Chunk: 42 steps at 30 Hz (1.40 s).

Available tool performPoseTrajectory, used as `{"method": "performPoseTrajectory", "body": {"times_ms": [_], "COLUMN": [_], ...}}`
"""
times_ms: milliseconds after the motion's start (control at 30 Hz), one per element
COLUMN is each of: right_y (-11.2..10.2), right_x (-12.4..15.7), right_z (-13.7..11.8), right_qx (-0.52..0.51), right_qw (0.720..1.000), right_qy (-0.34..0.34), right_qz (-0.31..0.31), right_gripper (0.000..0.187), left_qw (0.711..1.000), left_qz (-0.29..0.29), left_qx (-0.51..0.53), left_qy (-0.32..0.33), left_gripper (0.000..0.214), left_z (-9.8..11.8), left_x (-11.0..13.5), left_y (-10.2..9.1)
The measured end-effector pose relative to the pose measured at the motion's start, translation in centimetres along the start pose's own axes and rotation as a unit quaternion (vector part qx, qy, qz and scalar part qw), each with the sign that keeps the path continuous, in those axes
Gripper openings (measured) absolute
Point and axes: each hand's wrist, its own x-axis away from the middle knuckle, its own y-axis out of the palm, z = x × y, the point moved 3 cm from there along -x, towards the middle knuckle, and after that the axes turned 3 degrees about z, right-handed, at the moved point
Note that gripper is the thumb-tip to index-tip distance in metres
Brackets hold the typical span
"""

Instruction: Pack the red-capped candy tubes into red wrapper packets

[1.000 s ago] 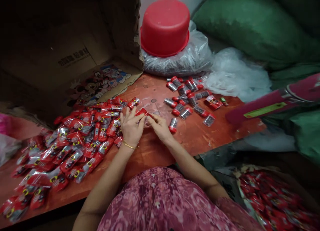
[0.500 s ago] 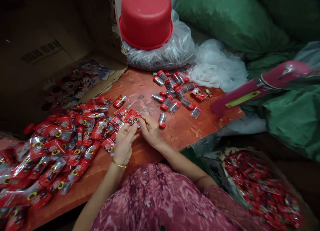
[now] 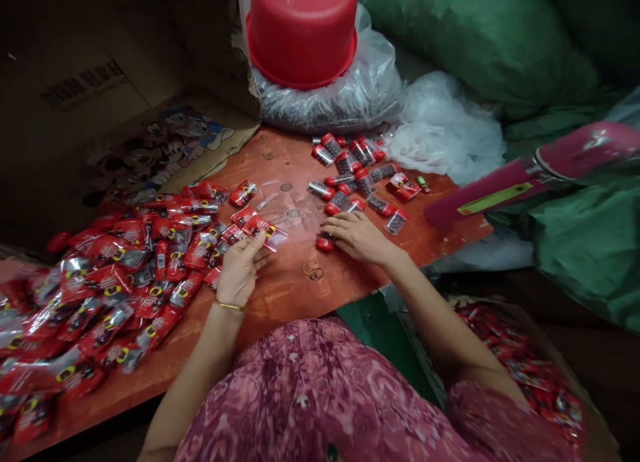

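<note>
On my tabletop [image 3: 280,295] I see the packet heap [image 3: 125,275] lying left and the vials [image 3: 355,175] back right. Behind them a basin [image 3: 303,32] sits on a bag [image 3: 345,105], with a carton [image 3: 100,115] behind the heap.

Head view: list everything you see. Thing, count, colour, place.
sachets: many, red and clear, heaped on table's left
vials: over a dozen, clear with red caps, table's far side
basin: one, red, upturned on plastic bag at back
plastic bag: one, clear, dark contents, behind vials
cardboard box: one, brown, back left
sacks: several, green, back right
roll: one, pink, lying at right
table: one, reddish-brown
left hand: holds one sachet
right hand: fingers on one vial
</note>
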Motion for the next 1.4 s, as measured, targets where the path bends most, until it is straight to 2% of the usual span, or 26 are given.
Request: {"method": "performPoseTrajectory", "body": {"times_ms": [67, 167, 267, 400, 500, 700, 833, 1000, 1100, 1200, 1300, 1400], "right_y": [0.9, 1.5, 1.2, 0.2, -0.2, 0.2, 0.6, 2.3, 3.0, 3.0, 3.0, 3.4], "right_x": [-0.1, 0.1, 0.9, 0.9, 0.1, -1.1, -1.2, -1.0, -1.1, -1.5, -2.1, -2.7], "right_z": [-0.3, -1.8, -4.4, -7.7, -8.6, -8.6, -8.9, -9.2, -9.3, -9.6, -10.1, -10.7], "right_qx": [-0.007, -0.102, -0.263, -0.407, -0.447, -0.533, -0.549, -0.574, -0.544, -0.468, -0.443, -0.458], "right_qw": [1.0, 0.989, 0.95, 0.895, 0.873, 0.816, 0.795, 0.764, 0.773, 0.813, 0.843, 0.842], "right_qy": [0.014, 0.063, 0.106, 0.131, 0.159, 0.214, 0.234, 0.262, 0.266, 0.251, 0.213, 0.207], "right_qz": [0.013, 0.085, 0.132, 0.129, 0.112, 0.072, 0.111, 0.134, 0.188, 0.237, 0.22, 0.197], "right_gripper": [0.026, 0.027, 0.028, 0.024, 0.021, 0.022, 0.022, 0.028, 0.026, 0.023, 0.022, 0.023], "left_qw": [1.0, 0.999, 1.0, 1.0, 0.999, 0.996, 0.994, 0.995, 0.994, 0.994, 0.994, 0.994], "left_qz": [-0.013, -0.016, -0.013, -0.021, -0.037, -0.082, -0.089, -0.084, -0.08, -0.058, -0.066, -0.067], "left_qx": [0.004, 0.01, 0.014, -0.008, -0.021, -0.043, -0.048, -0.01, 0.011, 0.025, 0.05, 0.028], "left_qy": [-0.021, -0.03, -0.021, -0.001, 0.006, 0.018, 0.04, 0.058, 0.07, 0.088, 0.072, 0.088], "left_gripper": [0.045, 0.045, 0.044, 0.042, 0.043, 0.037, 0.035, 0.036, 0.037, 0.034, 0.034, 0.031], "left_z": [-0.5, -0.6, -0.3, -0.1, -0.3, -0.5, -0.7, -1.6, -2.3, -2.7, -2.9, -2.7], "left_x": [0.2, 0.4, 0.6, 0.9, 1.2, 1.3, 1.2, 1.2, 1.3, 1.3, 1.3, 1.0], "left_y": [0.2, 0.0, -0.3, -0.1, 0.2, -0.3, -0.4, 0.5, 1.0, 1.1, 1.1, 0.9]}}
